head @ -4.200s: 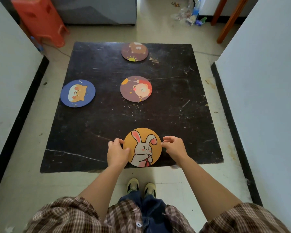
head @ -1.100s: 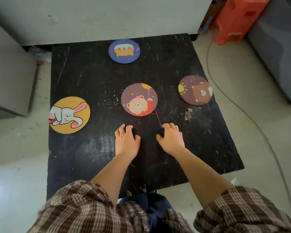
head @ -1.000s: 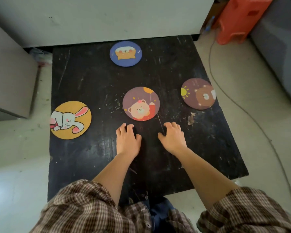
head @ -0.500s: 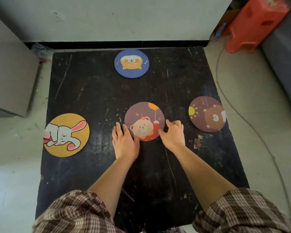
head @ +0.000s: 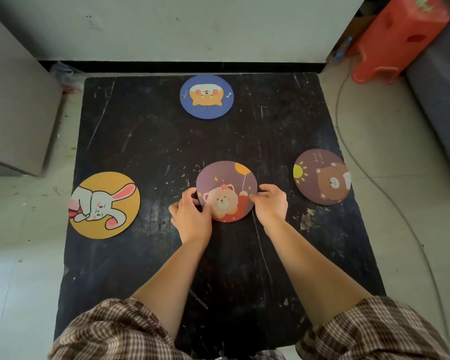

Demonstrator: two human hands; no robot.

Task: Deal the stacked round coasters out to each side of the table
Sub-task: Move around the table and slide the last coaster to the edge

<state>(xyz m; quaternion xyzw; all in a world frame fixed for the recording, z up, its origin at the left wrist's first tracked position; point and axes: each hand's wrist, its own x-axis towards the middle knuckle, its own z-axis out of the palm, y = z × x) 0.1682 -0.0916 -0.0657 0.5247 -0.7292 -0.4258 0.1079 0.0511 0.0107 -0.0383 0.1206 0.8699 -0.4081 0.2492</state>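
A purple coaster with a small bear and a balloon [head: 225, 183] lies in the middle of the black table [head: 146, 141]. My left hand [head: 191, 218] pinches its left rim and my right hand [head: 270, 203] pinches its right rim. A yellow rabbit coaster [head: 104, 203] sits at the table's left edge. At the far edge lies a blue coaster with an orange animal [head: 206, 96]. A brown bear-and-sun coaster [head: 322, 176] rests at the right edge.
A white wall with a black skirting [head: 182, 66] runs just behind the table. A grey cabinet [head: 13, 113] stands at the left. An orange plastic stool [head: 398, 35] and a grey cabinet stand at the back right. A cable [head: 390, 201] trails on the floor to the right.
I have moved round to another side of the table. Both hands slid forward from the bare tabletop and closed on the rims of the middle coaster.
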